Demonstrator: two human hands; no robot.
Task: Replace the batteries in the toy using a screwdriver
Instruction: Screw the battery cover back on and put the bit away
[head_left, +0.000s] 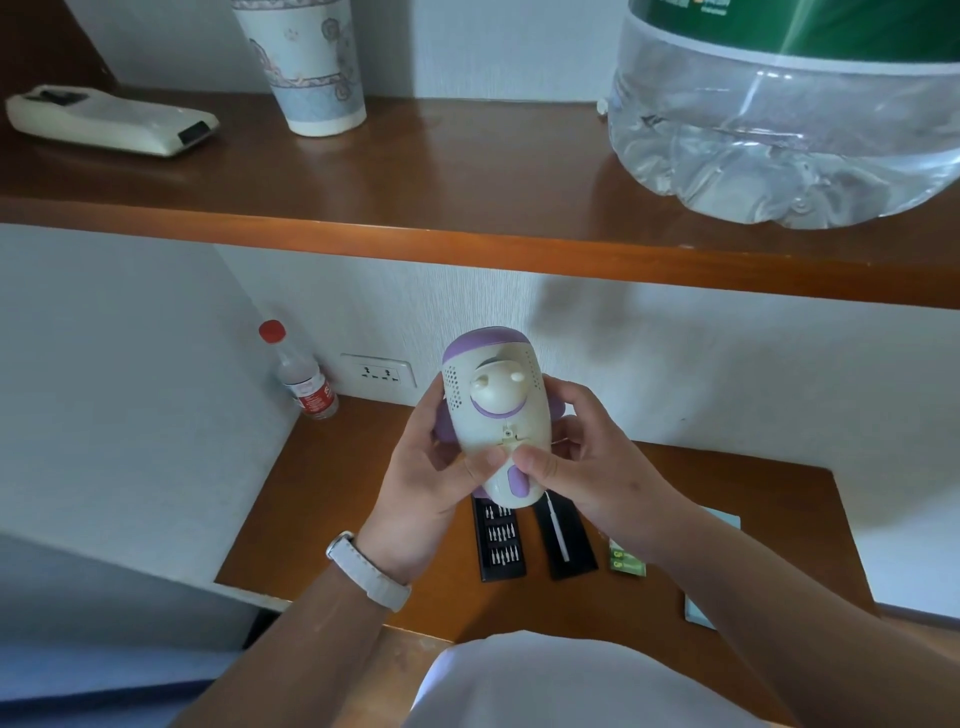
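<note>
Toy (493, 415) is up off the desk (363, 493), held in both hands right in the middle of the view, cream body with a purple cap on top and a little screw spot low on the side facing the camera. Left hand (431, 478) has its fingers curled round the left side and the thumb pressed onto the lower front; there's a white watch strap (366, 571) on that wrist. Right hand (587, 462) wraps the right side the same way, thumb pressed on just beside the left thumb, both tips sitting just under that screw spot. So both hands are properly gripping it, not pinching. Down on the desk under the toy there's a black tray of bits (500, 540), and just right of it a second black tray (569, 545) with the screwdriver (557, 530) lying in it. Right of that is a green pack of batteries (627, 562), partly behind the right forearm, then a light blue card thing (698, 608) near the desk edge. Back in the corner a small water bottle (301, 374) with a red cap stands by the wall, next to a wall socket (378, 371). Up above is a wooden shelf (467, 182) with a white handheld gadget (109, 119) lying at the left, a paper cup (306, 67) standing, and a big clear water jug (789, 130) at the right.
</note>
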